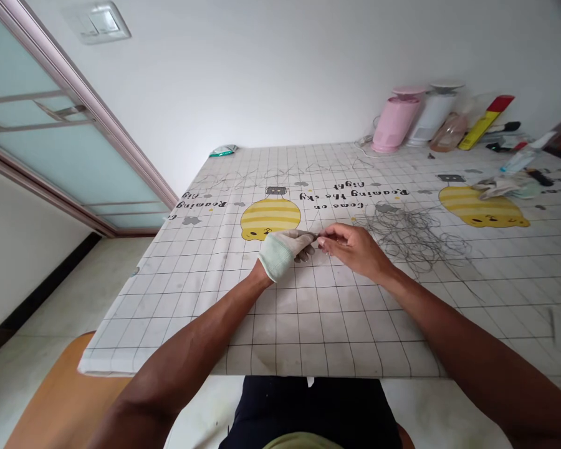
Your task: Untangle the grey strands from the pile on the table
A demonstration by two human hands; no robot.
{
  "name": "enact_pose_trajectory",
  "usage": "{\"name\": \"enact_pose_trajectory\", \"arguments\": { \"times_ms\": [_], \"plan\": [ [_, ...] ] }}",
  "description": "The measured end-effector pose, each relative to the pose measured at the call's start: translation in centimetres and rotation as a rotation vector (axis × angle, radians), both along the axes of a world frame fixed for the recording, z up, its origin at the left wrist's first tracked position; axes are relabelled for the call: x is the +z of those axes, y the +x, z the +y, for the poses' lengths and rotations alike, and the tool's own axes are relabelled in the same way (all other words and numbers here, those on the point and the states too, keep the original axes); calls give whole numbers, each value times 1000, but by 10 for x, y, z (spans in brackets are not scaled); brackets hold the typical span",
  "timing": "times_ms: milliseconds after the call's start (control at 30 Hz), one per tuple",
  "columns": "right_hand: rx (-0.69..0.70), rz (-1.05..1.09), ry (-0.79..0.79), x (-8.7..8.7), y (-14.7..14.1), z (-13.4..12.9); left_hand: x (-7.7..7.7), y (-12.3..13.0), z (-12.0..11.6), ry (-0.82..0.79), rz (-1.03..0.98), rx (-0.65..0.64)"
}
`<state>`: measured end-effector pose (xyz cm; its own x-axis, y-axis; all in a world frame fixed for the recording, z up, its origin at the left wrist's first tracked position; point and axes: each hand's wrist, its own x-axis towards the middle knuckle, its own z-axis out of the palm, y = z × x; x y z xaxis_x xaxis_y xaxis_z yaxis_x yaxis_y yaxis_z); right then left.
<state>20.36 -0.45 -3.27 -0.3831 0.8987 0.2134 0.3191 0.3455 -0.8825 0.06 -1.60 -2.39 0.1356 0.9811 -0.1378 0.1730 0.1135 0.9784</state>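
Observation:
My left hand (293, 246), in a pale glove with a light green cuff, is closed in a pinch over the middle of the table. Fingertip to fingertip with it is my bare right hand (348, 246), also pinching. Between them they hold what looks like a thin wire (316, 237), mostly covered by the fingers. Just right of my right hand lies a loose tangle of thin grey wires (409, 237). Farther back, bent wire pieces (303, 168) are laid out in a row on the cloth.
A checked tablecloth (262, 324) covers the table. At the back right stand a pink device (397, 121), a white device (432, 115), a bottle (449, 132) and a yellow-red box (486, 123). Another glove (500, 186) lies at right. A small packet (223, 151) sits at the back left corner.

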Motion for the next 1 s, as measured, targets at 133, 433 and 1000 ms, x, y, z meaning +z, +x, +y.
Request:
{"name": "enact_pose_trajectory", "arguments": {
  "times_ms": [133, 433, 1000],
  "plan": [
    [114, 210, -169, -5, 1, 8, 7, 3, -7, 4, 48, -55],
    [96, 348, -158, -13, 0, 10, 4, 8, -9, 15, 140, -102],
    [-13, 524, -133, -16, -1, 6, 6, 8, -12, 73, 345, -69]
  ]
}}
